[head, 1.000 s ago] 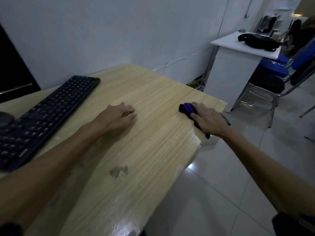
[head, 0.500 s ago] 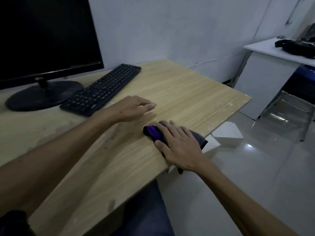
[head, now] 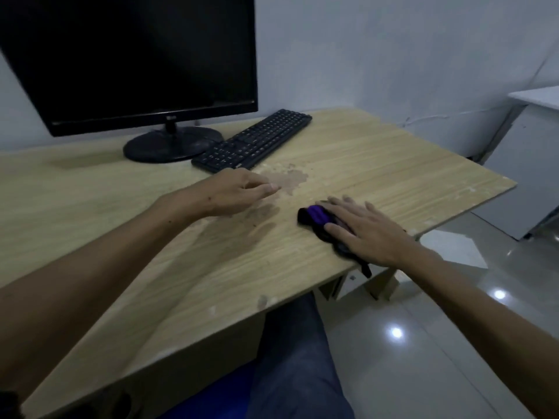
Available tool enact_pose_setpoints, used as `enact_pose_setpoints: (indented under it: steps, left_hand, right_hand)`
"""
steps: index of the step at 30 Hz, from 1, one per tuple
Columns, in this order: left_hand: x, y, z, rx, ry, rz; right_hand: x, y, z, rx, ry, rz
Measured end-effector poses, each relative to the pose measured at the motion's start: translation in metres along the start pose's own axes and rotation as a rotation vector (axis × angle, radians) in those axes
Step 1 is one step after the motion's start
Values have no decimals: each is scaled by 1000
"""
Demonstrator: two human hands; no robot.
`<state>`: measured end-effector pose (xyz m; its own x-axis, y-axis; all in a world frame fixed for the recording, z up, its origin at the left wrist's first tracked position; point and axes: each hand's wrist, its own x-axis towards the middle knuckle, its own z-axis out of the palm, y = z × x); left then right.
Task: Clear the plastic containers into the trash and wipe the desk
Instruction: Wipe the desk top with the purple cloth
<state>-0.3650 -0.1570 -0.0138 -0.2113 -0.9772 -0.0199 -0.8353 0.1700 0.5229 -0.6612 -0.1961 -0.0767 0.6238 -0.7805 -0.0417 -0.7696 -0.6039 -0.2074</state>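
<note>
Left hand (head: 239, 189) resting loosely open and empty on the counter (head: 378, 164) beside a worn stain (head: 287, 178), probably for bracing; right hand (head: 367, 232) flat with fingers spread, pressing the purple-and-black cloth (head: 316, 217) down near the front edge to wipe.

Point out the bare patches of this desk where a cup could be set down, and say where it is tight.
Bare wood lies between the keyboard and the desk right edge, and along the near edge under the left forearm. Tight: the back left, with monitor base and keyboard, and the middle, where the left hand rests and the right hand presses the cloth.
</note>
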Motion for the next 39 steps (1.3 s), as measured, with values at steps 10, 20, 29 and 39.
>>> enact_pose_setpoints:
  steps: [10, 20, 29, 39]
  left_hand:
    - [-60, -29, -11, 31, 94, -58]
    - [-147, -82, -61, 16, 216, -238]
    - [-200, -121, -105, -195, 355, -349]
    - [-169, -112, -78, -205, 325, -312]
  right_hand:
    - [-1, -130, 36, -68, 61, -308]
    - [43, -342, 93, 61, -41, -785]
    - [112, -408, 89, 19, -163, -792]
    - [124, -166, 35, 25, 16, -183]
